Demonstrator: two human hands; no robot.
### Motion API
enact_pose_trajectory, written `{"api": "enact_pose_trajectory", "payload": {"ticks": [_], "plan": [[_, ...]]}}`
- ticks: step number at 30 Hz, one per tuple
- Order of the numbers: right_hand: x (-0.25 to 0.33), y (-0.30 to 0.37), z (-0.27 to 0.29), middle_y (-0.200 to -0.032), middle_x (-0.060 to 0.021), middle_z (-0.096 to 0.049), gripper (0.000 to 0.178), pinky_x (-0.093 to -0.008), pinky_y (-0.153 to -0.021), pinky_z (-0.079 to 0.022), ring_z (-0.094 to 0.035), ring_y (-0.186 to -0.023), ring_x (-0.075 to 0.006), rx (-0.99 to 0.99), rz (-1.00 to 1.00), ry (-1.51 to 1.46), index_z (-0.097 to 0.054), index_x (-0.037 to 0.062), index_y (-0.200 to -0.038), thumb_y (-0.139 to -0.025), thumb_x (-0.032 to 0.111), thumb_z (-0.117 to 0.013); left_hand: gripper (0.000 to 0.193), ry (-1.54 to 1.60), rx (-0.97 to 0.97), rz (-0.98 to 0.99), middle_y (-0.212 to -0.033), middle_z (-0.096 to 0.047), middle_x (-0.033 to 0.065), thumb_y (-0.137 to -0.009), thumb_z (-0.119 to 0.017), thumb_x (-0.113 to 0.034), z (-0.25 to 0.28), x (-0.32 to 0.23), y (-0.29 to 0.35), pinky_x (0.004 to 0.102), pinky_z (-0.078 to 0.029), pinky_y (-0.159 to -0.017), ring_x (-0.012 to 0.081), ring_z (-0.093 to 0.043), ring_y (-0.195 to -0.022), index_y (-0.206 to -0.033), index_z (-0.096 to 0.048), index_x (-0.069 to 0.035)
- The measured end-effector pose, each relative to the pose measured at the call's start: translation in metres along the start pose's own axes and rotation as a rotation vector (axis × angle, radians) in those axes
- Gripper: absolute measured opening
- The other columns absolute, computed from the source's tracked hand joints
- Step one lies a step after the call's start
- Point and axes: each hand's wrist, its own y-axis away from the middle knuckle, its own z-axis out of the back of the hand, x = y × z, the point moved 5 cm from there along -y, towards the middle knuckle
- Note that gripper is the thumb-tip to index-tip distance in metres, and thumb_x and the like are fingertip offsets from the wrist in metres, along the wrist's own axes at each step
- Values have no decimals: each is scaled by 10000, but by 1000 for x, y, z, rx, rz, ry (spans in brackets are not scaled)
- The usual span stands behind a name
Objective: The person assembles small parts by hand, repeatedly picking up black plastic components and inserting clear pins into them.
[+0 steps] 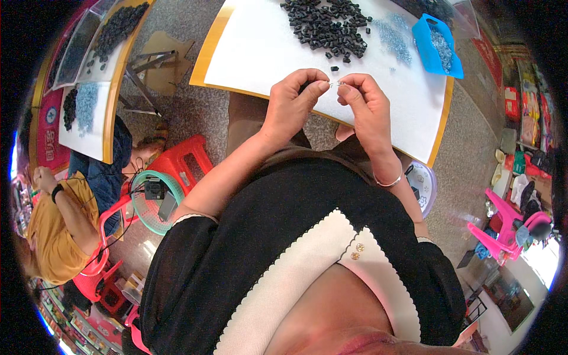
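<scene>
Both hands meet just above the near edge of a white-topped table (248, 50). My left hand (294, 106) is closed, thumb and forefinger pinching a tiny see-through piece. Close beside it, my right hand (368, 109) pinches another tiny pale piece; the tips almost touch, and the pieces are too small to make out in detail. Just beyond the fingertips lies a single small black piece (335, 68). Farther back spreads a heap of small black pieces (331, 29). To its right, small see-through bluish pieces (395, 40) are scattered on the white top.
A blue plastic scoop-like tray (423, 44) holding see-through pieces stands at the table's right side. On the left, a person in a yellow shirt (62, 236) sits at another table (97, 133). A green basket (155, 220) and red stool (192, 157) stand between us. Pink stool (503, 228) at right.
</scene>
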Motion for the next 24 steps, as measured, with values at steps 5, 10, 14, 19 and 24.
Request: {"api": "enact_pose_trajectory", "payload": {"ticks": [5,10,14,19,24], "plan": [[-15,-13,61,-843,-52,-642,134,-266,-749,-485,-608,-814,-137,-254,108,308,-644,20,-955,-863,118,-648,143,186,8,82,-737,-565,-28,-893,-644,-100,0,1,-4,181,-320,-487,21,-419,-564,-999,-638,-4],[-41,-28,117,-858,-73,-656,161,-286,-725,-482,-598,-776,-153,-405,222,699,-682,30,-946,-826,138,-676,164,289,43,146,-788,-557,-4,-914,-620,-101,-2,9,-2,185,-296,-482,28,-402,-557,-1034,-614,10],[-44,-26,125,-835,-81,-633,183,-312,-732,-469,-591,-781,-188,-448,315,990,-690,46,-950,-801,153,-685,163,290,71,165,-796,-551,-8,-918,-618,-112,-4,16,-5,185,-285,-480,28,-398,-557,-1037,-611,-1],[-42,-15,126,-881,-54,-615,185,-365,-803,-387,-561,-829,-225,-494,263,835,-670,88,-966,-801,171,-681,163,310,69,184,-819,-555,-1,-920,-617,-126,-1,21,-7,182,-278,-484,33,-400,-562,-1034,-606,-9],[-8,11,72,-920,-63,-618,178,-355,-785,-430,-567,-826,-218,-390,305,604,-655,74,-976,-809,130,-672,190,425,64,356,-803,-539,-3,-919,-610,-118,-8,18,-2,181,-283,-488,39,-390,-559,-1066,-592,1]]}}
